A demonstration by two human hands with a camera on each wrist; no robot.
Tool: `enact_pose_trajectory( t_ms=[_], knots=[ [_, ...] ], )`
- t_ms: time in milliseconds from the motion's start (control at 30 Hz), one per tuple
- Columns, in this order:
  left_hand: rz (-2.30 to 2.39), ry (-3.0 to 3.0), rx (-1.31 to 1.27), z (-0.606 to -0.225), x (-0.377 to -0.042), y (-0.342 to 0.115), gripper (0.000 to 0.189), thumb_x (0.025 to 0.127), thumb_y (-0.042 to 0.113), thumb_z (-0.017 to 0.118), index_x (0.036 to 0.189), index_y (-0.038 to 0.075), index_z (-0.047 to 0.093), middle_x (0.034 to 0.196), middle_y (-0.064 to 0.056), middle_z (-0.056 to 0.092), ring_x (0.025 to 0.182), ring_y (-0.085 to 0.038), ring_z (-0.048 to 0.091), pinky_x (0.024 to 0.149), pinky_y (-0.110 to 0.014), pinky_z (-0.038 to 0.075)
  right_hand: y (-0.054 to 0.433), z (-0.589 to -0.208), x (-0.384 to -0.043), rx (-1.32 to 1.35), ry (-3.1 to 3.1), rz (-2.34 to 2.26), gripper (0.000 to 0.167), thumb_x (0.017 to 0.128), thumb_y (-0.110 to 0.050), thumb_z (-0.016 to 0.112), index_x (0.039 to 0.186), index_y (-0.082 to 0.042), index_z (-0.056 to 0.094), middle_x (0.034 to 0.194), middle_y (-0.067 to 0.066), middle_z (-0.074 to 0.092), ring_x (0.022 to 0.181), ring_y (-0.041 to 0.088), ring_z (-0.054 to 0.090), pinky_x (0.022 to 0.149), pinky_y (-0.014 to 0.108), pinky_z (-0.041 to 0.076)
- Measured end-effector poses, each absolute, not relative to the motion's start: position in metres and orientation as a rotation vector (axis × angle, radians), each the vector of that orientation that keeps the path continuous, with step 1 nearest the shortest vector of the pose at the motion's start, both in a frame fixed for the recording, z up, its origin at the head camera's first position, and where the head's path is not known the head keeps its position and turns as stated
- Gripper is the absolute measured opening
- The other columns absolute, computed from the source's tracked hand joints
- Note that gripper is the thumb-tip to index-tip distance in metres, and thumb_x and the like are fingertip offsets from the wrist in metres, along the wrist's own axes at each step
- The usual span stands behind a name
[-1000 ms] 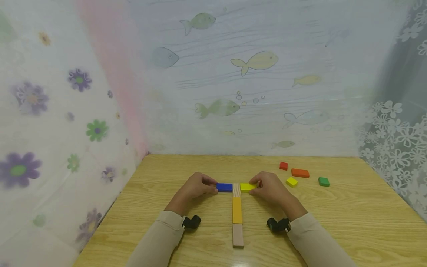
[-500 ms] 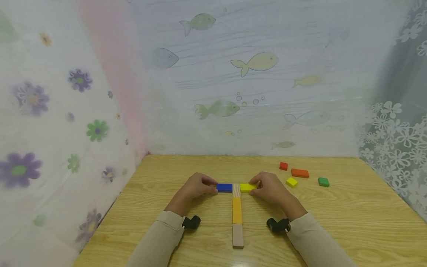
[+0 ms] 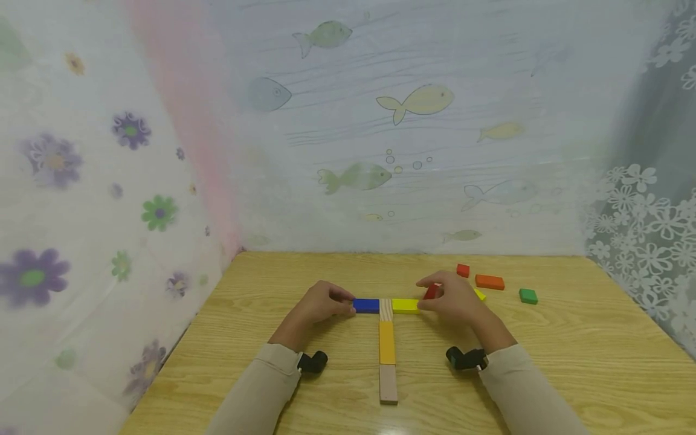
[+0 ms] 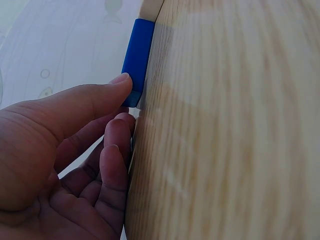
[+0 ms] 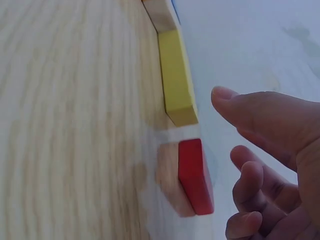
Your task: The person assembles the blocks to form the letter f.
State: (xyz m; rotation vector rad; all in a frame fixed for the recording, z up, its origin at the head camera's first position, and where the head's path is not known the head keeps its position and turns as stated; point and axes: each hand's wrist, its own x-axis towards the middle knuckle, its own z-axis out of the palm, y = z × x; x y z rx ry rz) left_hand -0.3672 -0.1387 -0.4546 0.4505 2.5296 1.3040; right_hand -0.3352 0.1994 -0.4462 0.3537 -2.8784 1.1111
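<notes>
My left hand (image 3: 321,302) pinches the outer end of a blue block (image 3: 366,306); in the left wrist view the thumb lies on the block (image 4: 137,57). My right hand (image 3: 454,302) is spread, thumb and index finger apart, beside the outer end of a yellow block (image 3: 405,306). A red block (image 3: 433,292) shows between those fingers. In the right wrist view this red block (image 5: 195,177) stands apart from the fingers, past the yellow block's end. Between blue and yellow sits a plain wood block (image 3: 385,310); an orange block (image 3: 386,342) and a brownish block (image 3: 388,383) continue toward me, forming a T.
On the wooden table (image 3: 571,362), back right, lie a small red block (image 3: 463,270), an orange-red block (image 3: 490,282) and a green block (image 3: 528,296). A small yellow block (image 3: 480,294) is partly hidden behind the right hand. Printed curtains (image 3: 348,133) hang behind the table.
My right hand has let go of the yellow block, spread its fingers and shifted slightly right. A red block now shows between them. The left hand and the T of blocks have stayed put.
</notes>
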Motion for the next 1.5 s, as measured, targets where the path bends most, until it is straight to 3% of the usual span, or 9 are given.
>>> enact_pose_trajectory(
  t_ms=[200, 367, 500, 600, 900, 1200, 1500],
  knots=[
    [1.305, 2.529, 0.432, -0.455, -0.366, -0.139, 0.026, 0.087, 0.022, 0.086, 0.112, 0.014, 0.081, 0.107, -0.001, 0.075, 0.097, -0.017, 0.065, 0.084, -0.035, 0.056, 0.214, -0.448, -0.337, 0.281, -2.848, 1.228, 0.059, 0.084, -0.028, 0.088, 0.137, -0.011, 0.067, 0.143, 0.015, 0.057, 0.096, 0.024, 0.063, 0.071, 0.035, 0.055],
    [1.305, 2.533, 0.431, -0.455, -0.366, -0.139, 0.027, 0.087, 0.022, 0.085, 0.113, 0.014, 0.081, 0.109, -0.001, 0.076, 0.099, -0.018, 0.065, 0.085, -0.036, 0.057, 0.221, -0.45, -0.34, 0.255, -2.876, 1.197, 0.073, 0.085, -0.034, 0.088, 0.146, -0.008, 0.058, 0.149, 0.017, 0.054, 0.114, 0.034, 0.065, 0.09, 0.049, 0.057],
    [1.297, 2.532, 0.437, -0.456, -0.367, -0.14, 0.028, 0.087, 0.023, 0.086, 0.113, 0.015, 0.081, 0.109, -0.001, 0.075, 0.097, -0.017, 0.065, 0.083, -0.034, 0.057, 0.222, -0.449, -0.338, 0.239, -2.914, 1.127, 0.079, 0.082, -0.039, 0.089, 0.145, -0.003, 0.058, 0.148, 0.021, 0.056, 0.128, 0.043, 0.056, 0.104, 0.061, 0.048],
    [1.29, 2.538, 0.445, -0.456, -0.368, -0.14, 0.028, 0.087, 0.023, 0.086, 0.113, 0.015, 0.081, 0.108, -0.001, 0.076, 0.096, -0.016, 0.065, 0.082, -0.033, 0.057, 0.221, -0.448, -0.337, 0.216, -2.942, 1.1, 0.082, 0.081, -0.042, 0.089, 0.144, 0.0, 0.058, 0.147, 0.023, 0.056, 0.136, 0.046, 0.049, 0.108, 0.064, 0.043],
    [1.295, 2.541, 0.467, -0.455, -0.367, -0.14, 0.027, 0.087, 0.022, 0.085, 0.113, 0.014, 0.081, 0.108, -0.001, 0.076, 0.096, -0.016, 0.065, 0.082, -0.034, 0.057, 0.22, -0.448, -0.332, 0.142, -2.979, 1.111, 0.084, 0.078, -0.04, 0.09, 0.143, 0.001, 0.057, 0.141, 0.023, 0.059, 0.126, 0.04, 0.055, 0.104, 0.057, 0.047],
    [1.291, 2.547, 0.478, -0.456, -0.369, -0.14, 0.026, 0.087, 0.023, 0.085, 0.112, 0.015, 0.081, 0.109, 0.0, 0.076, 0.1, -0.017, 0.066, 0.086, -0.037, 0.057, 0.221, -0.451, -0.335, 0.157, -2.958, 1.101, 0.071, 0.08, -0.036, 0.089, 0.136, 0.0, 0.064, 0.13, 0.018, 0.066, 0.115, 0.034, 0.06, 0.098, 0.052, 0.051],
    [1.287, 2.545, 0.454, -0.454, -0.367, -0.139, 0.026, 0.088, 0.024, 0.085, 0.112, 0.016, 0.081, 0.107, 0.0, 0.075, 0.097, -0.017, 0.065, 0.085, -0.036, 0.057, 0.222, -0.454, -0.336, 0.165, -2.941, 1.087, 0.063, 0.083, -0.033, 0.086, 0.133, 0.001, 0.066, 0.13, 0.018, 0.067, 0.117, 0.036, 0.06, 0.1, 0.054, 0.05]
  ],
)
